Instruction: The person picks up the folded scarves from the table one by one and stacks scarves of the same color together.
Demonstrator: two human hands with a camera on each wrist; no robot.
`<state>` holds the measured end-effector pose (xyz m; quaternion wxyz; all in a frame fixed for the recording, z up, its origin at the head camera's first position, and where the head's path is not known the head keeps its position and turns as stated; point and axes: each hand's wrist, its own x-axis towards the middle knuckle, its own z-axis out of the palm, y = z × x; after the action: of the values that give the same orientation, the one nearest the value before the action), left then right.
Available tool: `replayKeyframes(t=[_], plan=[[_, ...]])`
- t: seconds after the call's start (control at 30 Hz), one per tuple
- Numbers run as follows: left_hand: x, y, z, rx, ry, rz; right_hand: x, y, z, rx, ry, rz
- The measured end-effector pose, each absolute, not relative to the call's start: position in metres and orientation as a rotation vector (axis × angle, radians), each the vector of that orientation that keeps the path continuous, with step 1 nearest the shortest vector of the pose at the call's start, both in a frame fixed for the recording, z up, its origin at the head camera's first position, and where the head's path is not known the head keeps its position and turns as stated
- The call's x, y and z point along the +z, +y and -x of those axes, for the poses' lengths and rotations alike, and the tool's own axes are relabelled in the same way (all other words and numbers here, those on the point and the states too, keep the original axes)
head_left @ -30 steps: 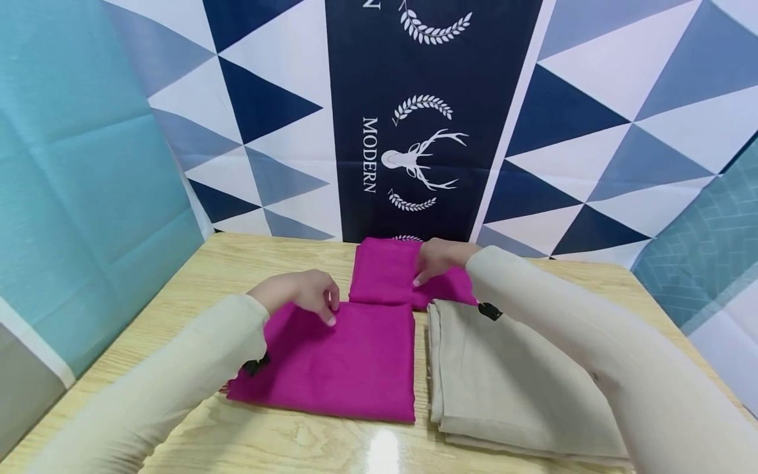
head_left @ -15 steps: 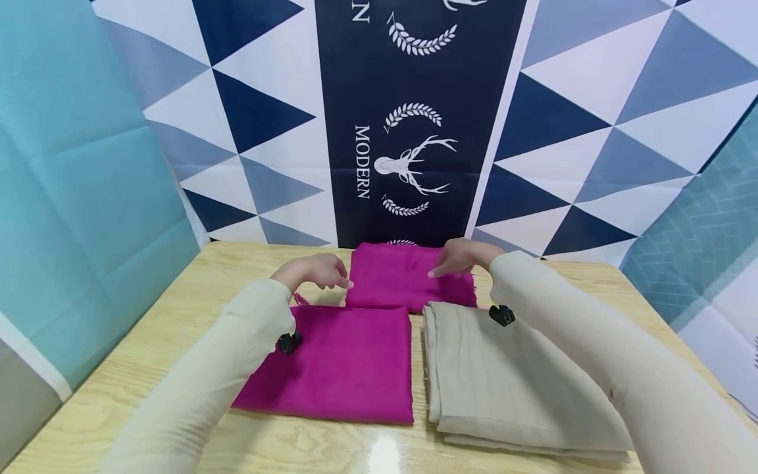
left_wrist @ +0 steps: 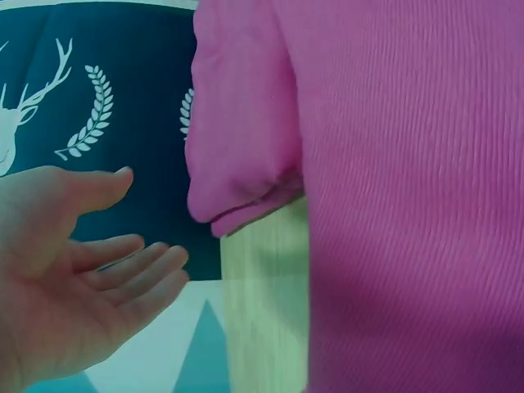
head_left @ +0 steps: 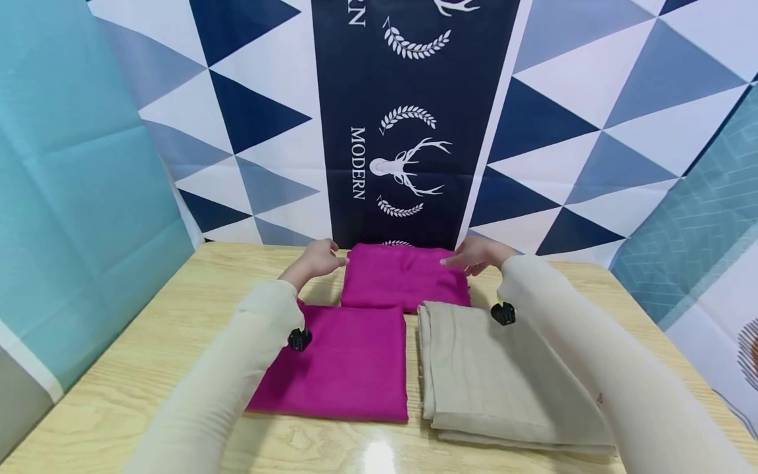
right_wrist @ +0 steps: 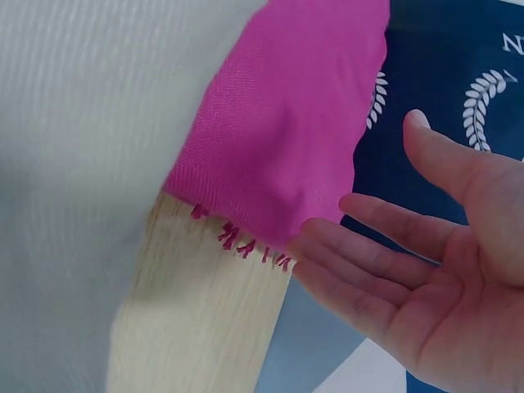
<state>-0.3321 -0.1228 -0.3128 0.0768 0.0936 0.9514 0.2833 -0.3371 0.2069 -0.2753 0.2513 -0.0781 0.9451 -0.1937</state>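
Note:
A folded magenta scarf (head_left: 403,280) lies at the back of the table, its short fringe (right_wrist: 229,237) showing in the right wrist view. My left hand (head_left: 320,258) is just off its left end, thumb and fingers apart and holding nothing, as the left wrist view confirms. At the right end is my right hand (head_left: 476,255), fingers extended; its fingertips overlap the scarf's edge in the right wrist view, and I cannot tell whether they touch. Nearer me lie a second folded magenta scarf (head_left: 355,368), partly under my left forearm, and a folded beige cloth (head_left: 509,382) below my right forearm.
The wooden table (head_left: 177,316) ends at a patterned wall covering (head_left: 403,131) right behind the back scarf. A light blue panel (head_left: 89,184) stands along the left side. A narrow strip of table separates the front scarf from the beige cloth.
My left hand has moved from above the front scarf, away from me, to the back scarf's left end. My right hand has slid right, from the back scarf's middle to its right end.

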Motion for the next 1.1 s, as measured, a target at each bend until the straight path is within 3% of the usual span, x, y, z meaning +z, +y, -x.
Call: replayKeyframes(t=[0.07,0.17,0.3,0.4,0.5,0.73,0.8,1.1], plan=[[-0.322,-0.123,0.338,0.902,2.865,-0.279,-0.275,0.209,0.337,-0.568,2.545,0.191],[-0.360,-0.128,0.374,0.977,2.967,-0.292,-0.279,0.212,0.338,-0.647,2.511,0.139],[-0.375,-0.125,0.386,1.272,2.793,-0.120,-0.291,0.223,0.347,-0.795,2.462,0.109],[-0.350,-0.114,0.355,1.477,2.507,0.140,-0.296,0.229,0.348,-0.897,2.441,0.083],[-0.350,-0.113,0.348,1.605,2.371,0.220,-0.297,0.227,0.343,-0.964,2.454,0.027],[-0.430,-0.137,0.426,1.743,2.193,0.265,-0.303,0.221,0.334,-1.014,2.506,-0.126],[-0.442,-0.138,0.436,1.771,2.138,0.302,-0.308,0.222,0.335,-1.027,2.497,-0.150],[-0.442,-0.132,0.430,1.795,2.015,0.360,-0.318,0.223,0.337,-1.067,2.467,-0.213]])
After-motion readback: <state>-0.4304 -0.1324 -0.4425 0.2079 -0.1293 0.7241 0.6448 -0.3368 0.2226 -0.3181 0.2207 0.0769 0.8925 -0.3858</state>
